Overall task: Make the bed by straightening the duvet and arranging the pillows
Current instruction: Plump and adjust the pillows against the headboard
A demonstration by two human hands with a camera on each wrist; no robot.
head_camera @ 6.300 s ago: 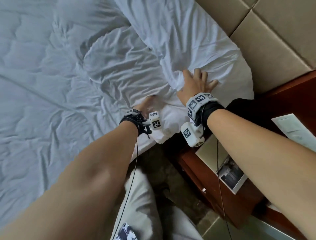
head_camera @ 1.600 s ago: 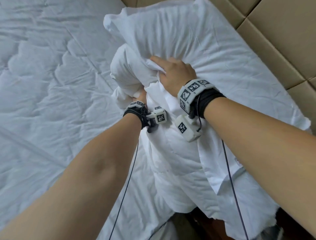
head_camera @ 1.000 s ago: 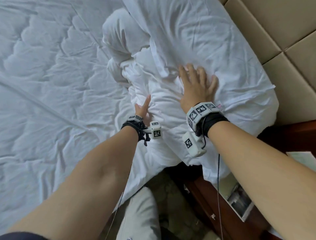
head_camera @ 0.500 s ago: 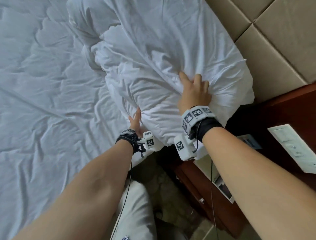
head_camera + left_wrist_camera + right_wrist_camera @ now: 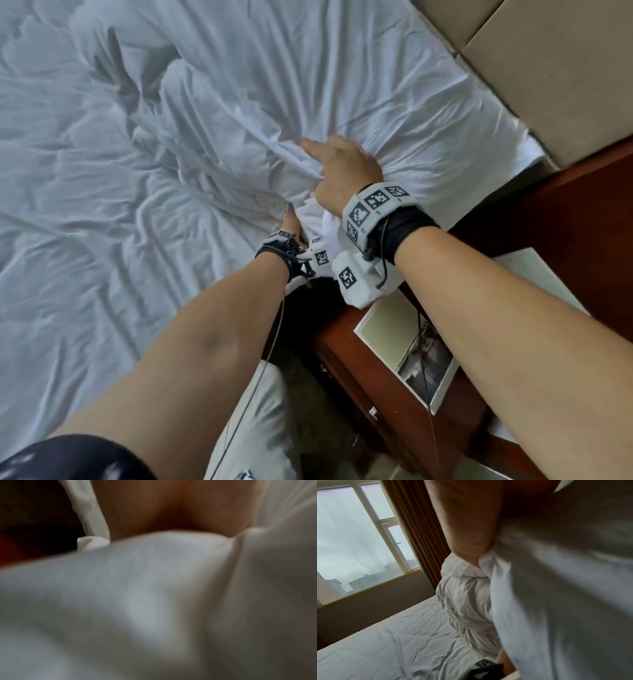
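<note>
Right grip (image 5: 342, 174): fingers curled, bunching white pillow (image 5: 359, 102) fabric at its near edge. Left grip (image 5: 294, 221): below and just left of the right, tucked under the pillow's lower corner; curl not discernible. Duvet (image 5: 68, 205): wrinkled, left of both grips. Nightstand (image 5: 376, 377): right, below.

White pillow (image 5: 342, 85) and bedsheet (image 5: 68, 222), tan headboard (image 5: 548, 68), reddish-brown nightstand (image 5: 376, 394), black-and-white checkered wrist markers (image 5: 373, 202).

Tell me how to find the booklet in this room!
Start at the brown nightstand beside the bed, under the right arm. The booklet lies flat on top. It is the only thing there with a pale green cover and a dark photo.
</note>
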